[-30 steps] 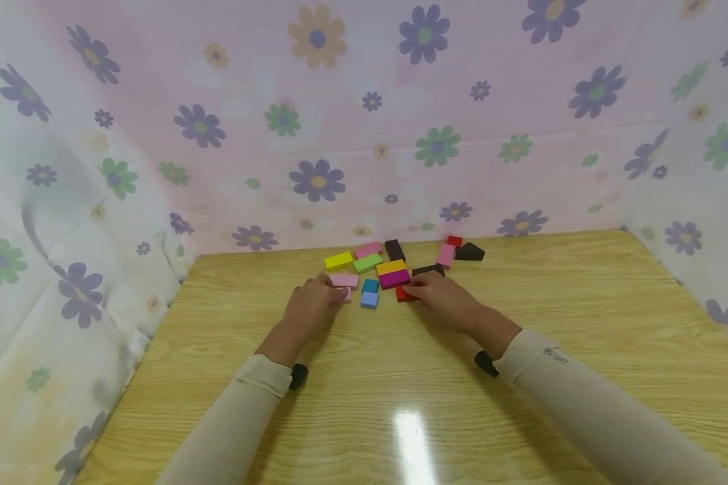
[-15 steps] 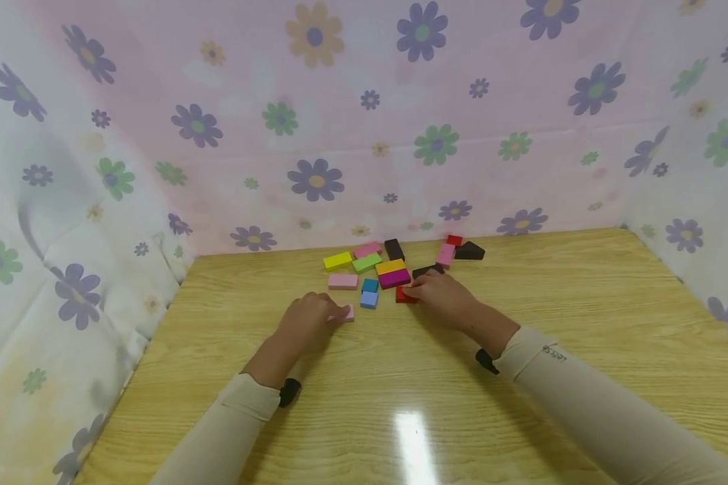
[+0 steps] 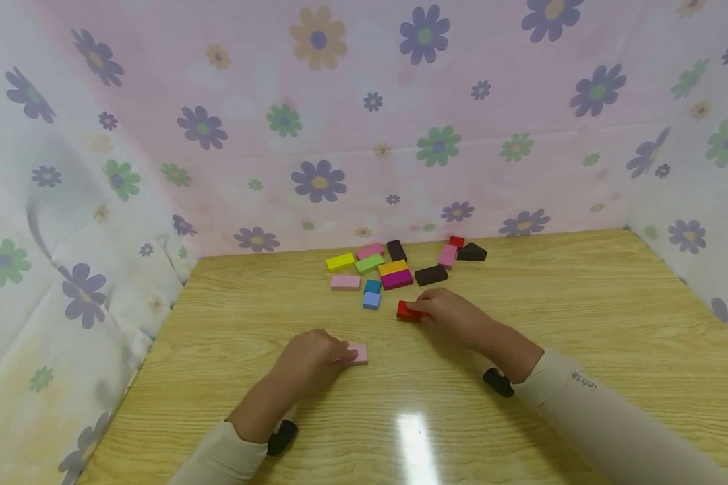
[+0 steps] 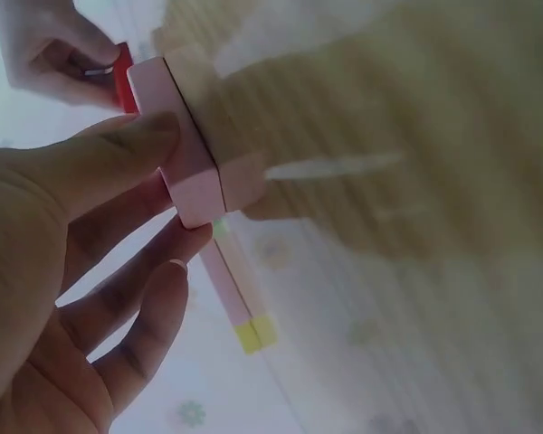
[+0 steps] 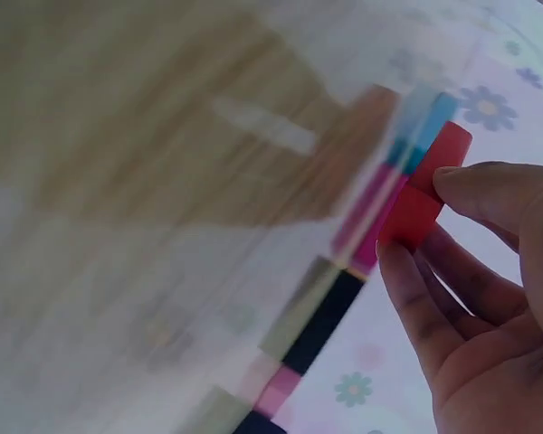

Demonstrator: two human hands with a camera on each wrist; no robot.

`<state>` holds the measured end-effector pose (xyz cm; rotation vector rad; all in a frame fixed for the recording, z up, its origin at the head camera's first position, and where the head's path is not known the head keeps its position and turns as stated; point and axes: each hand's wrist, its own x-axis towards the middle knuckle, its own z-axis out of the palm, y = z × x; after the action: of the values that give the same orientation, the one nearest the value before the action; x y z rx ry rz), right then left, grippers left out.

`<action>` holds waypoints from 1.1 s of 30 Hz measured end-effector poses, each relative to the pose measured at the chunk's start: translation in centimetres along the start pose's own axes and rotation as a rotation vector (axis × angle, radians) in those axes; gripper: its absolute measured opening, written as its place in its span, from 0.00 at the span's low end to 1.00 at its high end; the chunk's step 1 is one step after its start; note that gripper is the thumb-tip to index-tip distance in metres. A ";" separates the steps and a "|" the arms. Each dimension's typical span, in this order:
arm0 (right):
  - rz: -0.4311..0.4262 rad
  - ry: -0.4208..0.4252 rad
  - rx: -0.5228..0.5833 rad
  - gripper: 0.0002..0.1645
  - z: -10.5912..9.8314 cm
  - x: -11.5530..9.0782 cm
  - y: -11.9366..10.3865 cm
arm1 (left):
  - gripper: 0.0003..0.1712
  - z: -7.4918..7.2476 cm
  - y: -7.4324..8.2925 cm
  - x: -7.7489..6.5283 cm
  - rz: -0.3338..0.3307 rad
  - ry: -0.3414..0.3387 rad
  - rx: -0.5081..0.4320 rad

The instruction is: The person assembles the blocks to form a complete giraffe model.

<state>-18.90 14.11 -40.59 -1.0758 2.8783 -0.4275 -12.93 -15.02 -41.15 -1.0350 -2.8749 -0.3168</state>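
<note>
My left hand (image 3: 312, 364) pinches a light pink block (image 3: 359, 354) between thumb and fingers, low over the wooden table, in front of the other blocks. The left wrist view shows the thumb on one face of this pink block (image 4: 195, 172) and fingertips at its underside edge. To the right and farther back, my right hand (image 3: 458, 320) pinches a red block (image 3: 404, 311). In the right wrist view the thumb lies on the red block (image 5: 412, 215), with fingers under its far edge and the block's other end sticking out.
Behind the hands lie a second light pink block (image 3: 346, 283), a blue block (image 3: 372, 300), a magenta block (image 3: 398, 280) and a black block (image 3: 431, 275). Farther back are a yellow block (image 3: 340, 262), a green block (image 3: 370, 263) and a black wedge-shaped block (image 3: 472, 252). A flowered cloth (image 3: 364, 135) encloses the table.
My left hand has drawn the pink block away from the group, toward the body and slightly right. My right hand has pulled the red block a little nearer, away from the magenta block.
</note>
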 end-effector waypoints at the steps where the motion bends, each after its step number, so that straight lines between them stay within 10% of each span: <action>1: 0.006 0.011 0.009 0.21 -0.1 -0.3 -0.3 | 0.09 0.0 0.2 -0.2 0.015 0.002 0.002; 18: 0.026 -0.042 0.146 0.19 1.3 -0.7 -6.6 | 0.12 -0.2 3.4 -2.9 0.094 -0.075 -0.028; 33: -0.055 -0.187 0.404 0.15 2.5 -0.5 -6.8 | 0.15 0.0 3.5 -3.8 0.232 -0.017 0.142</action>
<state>-13.87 8.91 -41.21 -1.0572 2.4583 -0.8191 -7.83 -14.76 -41.11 -1.3303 -2.7063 -0.0882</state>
